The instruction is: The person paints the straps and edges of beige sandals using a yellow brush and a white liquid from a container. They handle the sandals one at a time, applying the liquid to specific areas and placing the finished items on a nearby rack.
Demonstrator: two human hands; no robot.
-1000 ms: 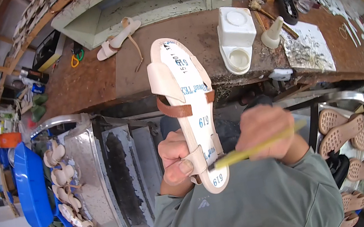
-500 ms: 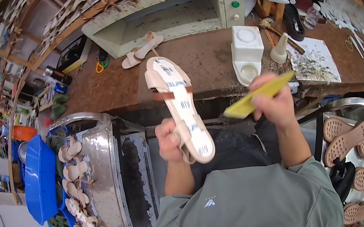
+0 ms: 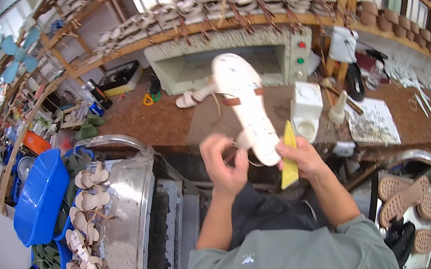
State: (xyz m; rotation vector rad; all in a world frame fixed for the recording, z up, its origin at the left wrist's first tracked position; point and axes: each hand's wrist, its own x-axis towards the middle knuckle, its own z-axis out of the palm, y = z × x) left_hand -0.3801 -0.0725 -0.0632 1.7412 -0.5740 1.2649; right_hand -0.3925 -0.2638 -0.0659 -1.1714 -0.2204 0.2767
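Head camera gives me the whole shop bent round its rim, so I start with the biggest thing: the brown workbench point(image 3: 168, 122), worn and scuffed, running across the middle under a wooden shelf point(image 3: 242, 21) lined with pale sandals. Behind the bench sits a boxy grey-white oven-like machine point(image 3: 226, 61) with coloured buttons on its side. On my left a curved metal rack point(image 3: 130, 205) carries tan sandals, and beside it stands a blue plastic bin point(image 3: 38, 198). Lower right, ridged tan soles point(image 3: 409, 202) lie face up, partly cut off by the frame edge.

Closer in, I hold a white sandal point(image 3: 248, 109) upright above the near edge of the bench, sole side toward me, a brown strap crossing its upper part. My left hand point(image 3: 223, 161) is curled closed around thin straps at the heel end; exactly which strap it pinches I cannot make out. My right hand point(image 3: 302, 157) is closed too, its fingers touching the heel and clamping a flat yellow strip point(image 3: 289, 156) that points down past the palm.

A white squarish container point(image 3: 305, 111) and a small cone-shaped white bottle point(image 3: 338, 108) stand on the bench just beyond. Another white sandal point(image 3: 192, 98) lies flat farther back.
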